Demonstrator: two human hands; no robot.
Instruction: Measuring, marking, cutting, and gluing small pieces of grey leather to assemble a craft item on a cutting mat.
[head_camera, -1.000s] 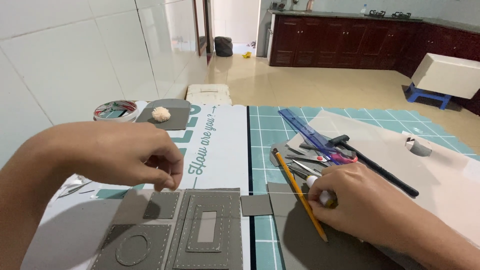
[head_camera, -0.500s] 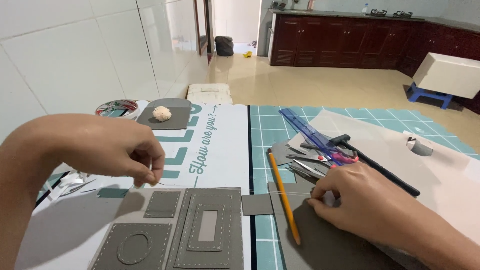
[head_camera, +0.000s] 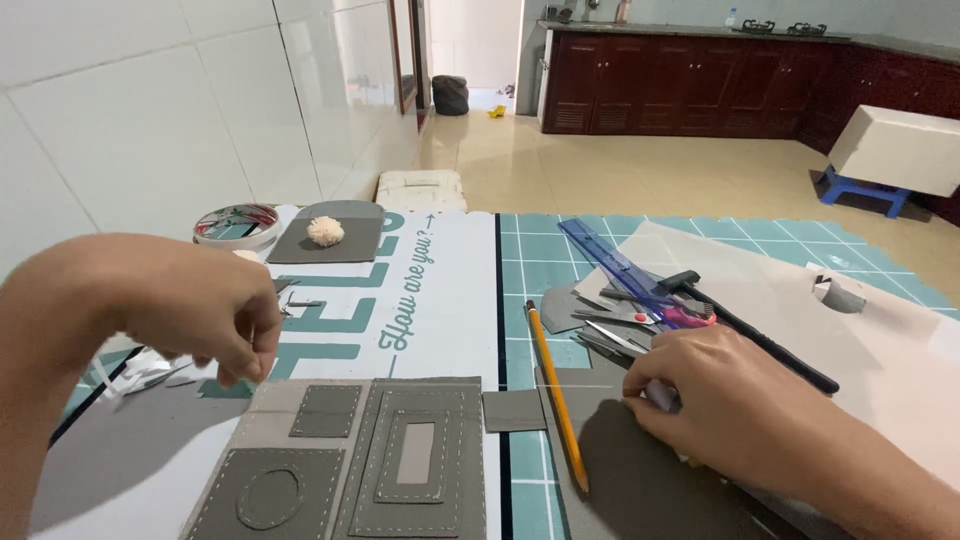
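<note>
Left hand with fingertips pinched together, whether on anything cannot be told, hovering over stitched grey felt panels, right hand curled flat on dark grey felt sheet, yellow pencil just beside it, scissors and blue ruler behind on green cutting mat.

L hand raised, palm down, wrist bent, thumb + fingertips pinched tight pointing down | R hand lay low, palm down, fingers curled inward to the left | both forearms came in from my frame edges, L from left, R from lower right | hands well apart
</note>
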